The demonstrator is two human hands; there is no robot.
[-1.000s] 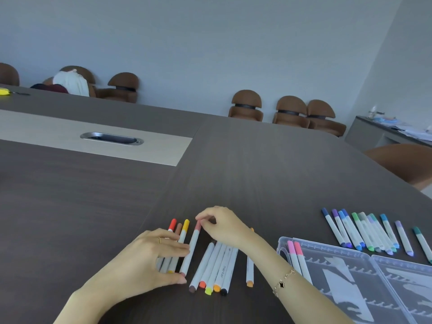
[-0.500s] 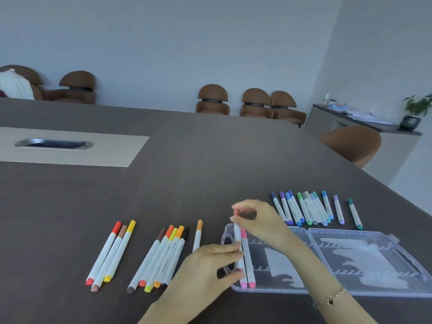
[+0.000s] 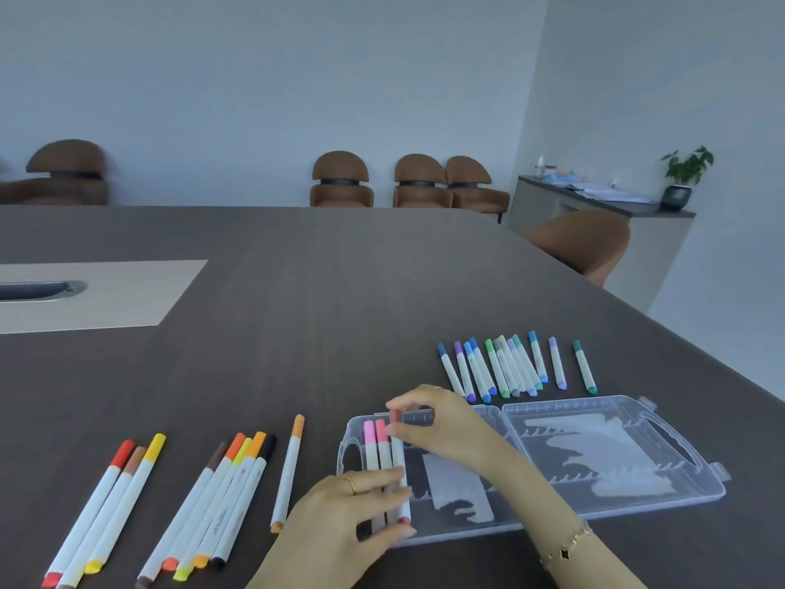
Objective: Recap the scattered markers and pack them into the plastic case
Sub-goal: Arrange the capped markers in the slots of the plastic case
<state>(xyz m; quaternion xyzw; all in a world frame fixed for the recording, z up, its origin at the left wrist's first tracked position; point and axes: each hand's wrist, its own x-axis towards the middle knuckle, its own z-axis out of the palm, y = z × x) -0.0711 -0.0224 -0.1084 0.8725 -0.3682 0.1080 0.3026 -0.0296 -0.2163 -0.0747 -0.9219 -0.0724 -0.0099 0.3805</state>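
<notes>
1. Lower centre: your left hand [image 3: 340, 516] pinches the near end of a dusty-red marker [image 3: 398, 469], thumb and fingers curled around it.
2. Your right hand [image 3: 441, 427] pinches its far cap; the marker runs near-to-far in the case's left half.
3. The open clear plastic case [image 3: 616, 503] holds two pink markers [image 3: 376, 448] beside it.
4. Warm-coloured markers [image 3: 212, 499] lie lower left; blue-green markers [image 3: 509, 367] lie beyond the case.

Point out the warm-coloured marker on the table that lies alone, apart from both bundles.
The orange-capped marker, lying by itself between the five-marker bundle and the plastic case; the other warm-coloured ones lie side by side.
</notes>
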